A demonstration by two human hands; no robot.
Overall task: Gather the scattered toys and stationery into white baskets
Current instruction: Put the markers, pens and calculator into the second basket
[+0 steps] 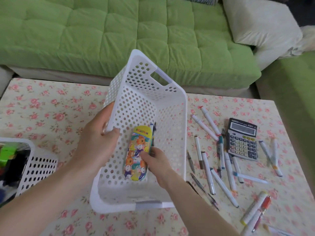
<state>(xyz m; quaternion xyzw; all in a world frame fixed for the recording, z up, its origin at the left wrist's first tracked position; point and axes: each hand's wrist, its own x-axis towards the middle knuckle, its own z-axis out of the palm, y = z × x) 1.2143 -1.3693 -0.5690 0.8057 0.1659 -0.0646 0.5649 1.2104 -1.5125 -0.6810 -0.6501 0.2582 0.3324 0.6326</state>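
While the case goes in, keep the basket steady

Since the second white basket (25, 142) at the far left already holds green and dark things, too cut off to count, the step in hand belongs to the middle one; the left hand (97, 143) grips the left wall of the white basket (170, 116), thumb inside and fingers round the outside, and seems to hold it tilted, far end raised from the counter (51, 108); that grip should, I judge, be kept firm so the basket does not slide as the load lands. Inside lies one pencil case (136, 150), printed with cartoon animals, with one pen (152, 132) just beside it; the right hand (158, 166) is clamped on the case's near end, thumb on top; it would do well to lay the case flat on the basket's floor before letting go. Right of the basket the count runs: some sixteen markers and pens (208, 172), scattered and overlapping, so the tally is rough; one calculator (242, 140) among them; two baskets in all.
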